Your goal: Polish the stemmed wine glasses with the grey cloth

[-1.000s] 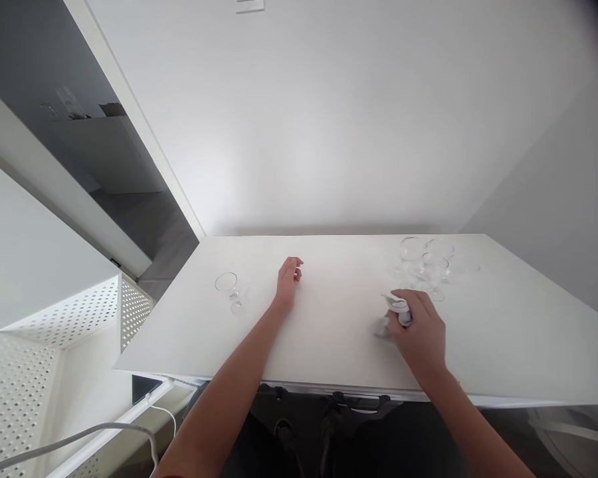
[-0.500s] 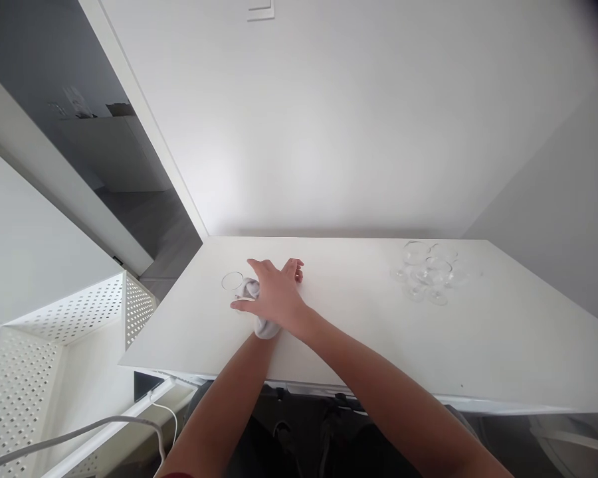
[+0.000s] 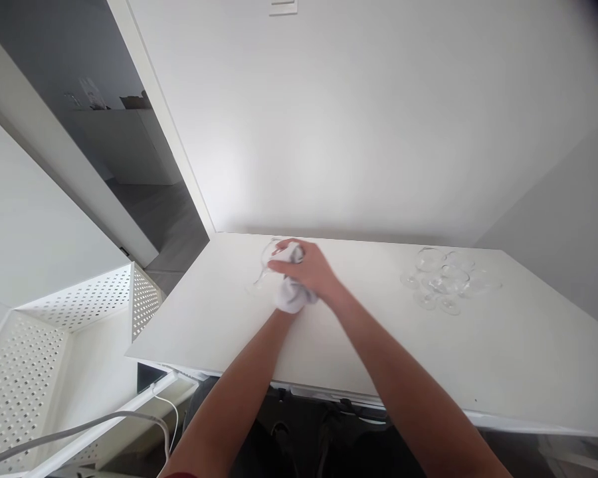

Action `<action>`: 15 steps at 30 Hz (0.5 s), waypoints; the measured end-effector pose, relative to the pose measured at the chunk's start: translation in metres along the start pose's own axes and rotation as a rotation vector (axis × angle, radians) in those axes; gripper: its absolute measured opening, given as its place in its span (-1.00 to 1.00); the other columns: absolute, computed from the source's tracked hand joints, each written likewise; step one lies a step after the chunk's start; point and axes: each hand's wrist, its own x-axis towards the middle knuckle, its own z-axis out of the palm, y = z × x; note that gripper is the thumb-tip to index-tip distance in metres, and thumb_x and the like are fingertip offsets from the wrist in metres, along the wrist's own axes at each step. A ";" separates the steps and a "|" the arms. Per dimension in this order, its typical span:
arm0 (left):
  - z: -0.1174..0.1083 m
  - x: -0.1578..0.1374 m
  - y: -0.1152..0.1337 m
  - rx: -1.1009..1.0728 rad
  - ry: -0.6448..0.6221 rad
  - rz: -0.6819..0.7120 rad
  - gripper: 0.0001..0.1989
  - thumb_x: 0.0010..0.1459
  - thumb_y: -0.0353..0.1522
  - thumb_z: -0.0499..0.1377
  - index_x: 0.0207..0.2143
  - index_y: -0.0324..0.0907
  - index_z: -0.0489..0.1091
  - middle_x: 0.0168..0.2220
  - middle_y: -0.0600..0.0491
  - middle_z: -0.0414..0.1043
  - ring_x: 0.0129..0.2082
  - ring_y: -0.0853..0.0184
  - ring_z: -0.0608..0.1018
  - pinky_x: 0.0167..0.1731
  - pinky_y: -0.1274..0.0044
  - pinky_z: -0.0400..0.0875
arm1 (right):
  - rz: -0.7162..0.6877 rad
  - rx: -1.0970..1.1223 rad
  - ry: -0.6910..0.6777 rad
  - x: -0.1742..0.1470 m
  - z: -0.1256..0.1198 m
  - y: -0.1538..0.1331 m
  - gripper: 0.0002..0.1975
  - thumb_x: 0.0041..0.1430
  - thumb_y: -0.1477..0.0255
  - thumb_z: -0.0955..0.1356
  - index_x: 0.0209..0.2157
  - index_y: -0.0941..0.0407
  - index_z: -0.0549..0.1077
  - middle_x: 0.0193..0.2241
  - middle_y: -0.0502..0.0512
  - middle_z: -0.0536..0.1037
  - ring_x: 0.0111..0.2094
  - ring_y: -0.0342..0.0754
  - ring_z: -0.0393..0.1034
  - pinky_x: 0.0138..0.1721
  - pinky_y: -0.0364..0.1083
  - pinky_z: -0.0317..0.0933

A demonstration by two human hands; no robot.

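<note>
1. The white tabletop (image 3: 528, 358) is set against the wall. Two work positions are occupied: one ahead of the arms, one toward the right end.
2. The group of stemmed glasses (image 3: 443, 285) is placed at the right end, well apart from both hands. Several rims and bases are seen close together; an exact count cannot be made. Whether these items are finished or awaiting handling cannot be determined.
3. The right hand (image 3: 311, 269) is curled around the cloth, with thumb and fingers directed toward the single glass.
4. The left hand is covered by the right hand and the cloth; its grip cannot be told.
5. The white cloth (image 3: 292, 299) is bunched under the right hand and is hung below it, over the left wrist.
6. The single glass (image 3: 265, 255) is located just left of the cloth, apparently tilted, its bowl partly hidden by fingers. Contact with the tabletop cannot be confirmed. Handling of this glass is judged to be under way and not complete.
</note>
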 end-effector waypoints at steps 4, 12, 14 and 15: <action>-0.006 -0.001 0.009 -0.528 -0.058 -0.221 -0.38 0.39 0.02 -0.10 -0.28 -0.25 0.55 -0.44 -0.02 0.57 -0.48 0.33 0.58 -0.43 0.48 0.55 | 0.039 0.230 -0.034 -0.015 -0.076 0.016 -0.52 0.00 0.17 0.53 -0.09 0.13 0.53 -0.19 0.14 0.60 -0.19 0.04 0.49 -0.17 -0.02 0.33; 0.000 -0.017 0.002 -0.008 -0.646 -0.289 -0.53 0.06 -0.05 0.38 -0.12 -0.19 0.49 -0.29 -0.04 0.49 -0.39 0.35 0.50 -0.40 0.51 0.35 | 0.191 0.371 0.011 -0.030 -0.095 0.082 -0.46 -0.03 0.14 0.56 -0.08 0.18 0.56 -0.09 0.21 0.60 -0.15 0.06 0.50 -0.13 -0.01 0.36; 0.001 -0.017 0.002 0.000 -0.605 -0.272 -0.56 0.07 -0.06 0.37 -0.16 -0.19 0.47 -0.44 0.07 0.40 -0.50 0.42 0.41 -0.44 0.53 0.28 | 0.202 0.503 0.045 -0.028 -0.083 0.095 -0.43 0.07 0.05 0.50 -0.02 0.17 0.55 -0.02 0.24 0.58 -0.12 0.06 0.49 -0.11 -0.01 0.37; 0.001 -0.016 0.003 -0.014 -0.573 -0.271 -0.58 0.09 -0.06 0.35 -0.18 -0.18 0.45 -0.53 0.14 0.31 -0.57 0.46 0.32 -0.48 0.55 0.23 | 0.202 0.578 0.070 -0.027 -0.078 0.101 -0.41 0.13 -0.01 0.44 0.00 0.15 0.55 0.01 0.25 0.56 -0.13 0.05 0.49 -0.12 -0.01 0.38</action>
